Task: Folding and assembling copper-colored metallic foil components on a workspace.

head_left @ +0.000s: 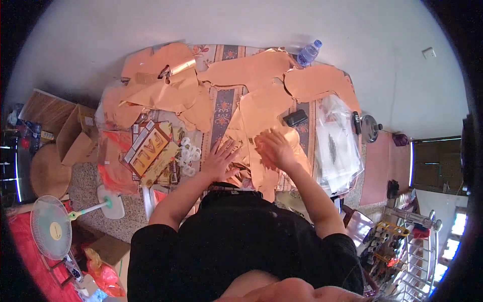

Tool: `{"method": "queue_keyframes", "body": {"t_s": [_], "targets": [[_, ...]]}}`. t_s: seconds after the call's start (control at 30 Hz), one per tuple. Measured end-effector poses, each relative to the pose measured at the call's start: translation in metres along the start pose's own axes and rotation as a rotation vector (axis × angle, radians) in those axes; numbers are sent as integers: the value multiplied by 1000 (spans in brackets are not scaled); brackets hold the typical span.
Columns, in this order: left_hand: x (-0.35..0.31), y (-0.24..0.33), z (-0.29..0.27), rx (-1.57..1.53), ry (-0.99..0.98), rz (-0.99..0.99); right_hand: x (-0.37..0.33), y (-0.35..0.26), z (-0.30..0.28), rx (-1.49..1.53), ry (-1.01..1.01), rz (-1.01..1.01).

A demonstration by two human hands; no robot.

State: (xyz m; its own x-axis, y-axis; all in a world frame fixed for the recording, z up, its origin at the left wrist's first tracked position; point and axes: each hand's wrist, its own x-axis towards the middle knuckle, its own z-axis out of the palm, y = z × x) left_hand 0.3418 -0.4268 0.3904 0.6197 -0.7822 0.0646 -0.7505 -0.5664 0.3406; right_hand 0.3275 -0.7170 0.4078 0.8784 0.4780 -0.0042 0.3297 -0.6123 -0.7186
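Observation:
Shiny copper-coloured foil sheets (264,110) with irregular cut edges lie over the middle of the table. My left hand (220,160) rests with fingers apart at the near edge, beside a crumpled part of the foil. To its right, my right hand (276,149) lies on the foil with its fingers spread, and a reddish patch shows in the foil by it. Neither hand grips anything that I can see. A small black object (295,118) lies on the foil beyond my right hand. More copper foil pieces (173,90) overlap at the far left.
Printed cards (146,156) are piled at the left, with white rings (188,156) beside them. Clear plastic bags (334,146) lie at the right. A water bottle (309,53) stands at the far edge. A fan (53,229) and cardboard box (78,133) are off to the left.

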Motion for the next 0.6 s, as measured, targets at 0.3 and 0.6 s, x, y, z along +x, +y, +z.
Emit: {"method": "queue_keyframes", "body": {"t_s": [0.3,0.6], "targets": [[-6,-3,8,-1,38,-5,3,-23,65,-551,94,133],[-30,-21,14,145,-38,114,3,-30,70,-589,171,122]]}}
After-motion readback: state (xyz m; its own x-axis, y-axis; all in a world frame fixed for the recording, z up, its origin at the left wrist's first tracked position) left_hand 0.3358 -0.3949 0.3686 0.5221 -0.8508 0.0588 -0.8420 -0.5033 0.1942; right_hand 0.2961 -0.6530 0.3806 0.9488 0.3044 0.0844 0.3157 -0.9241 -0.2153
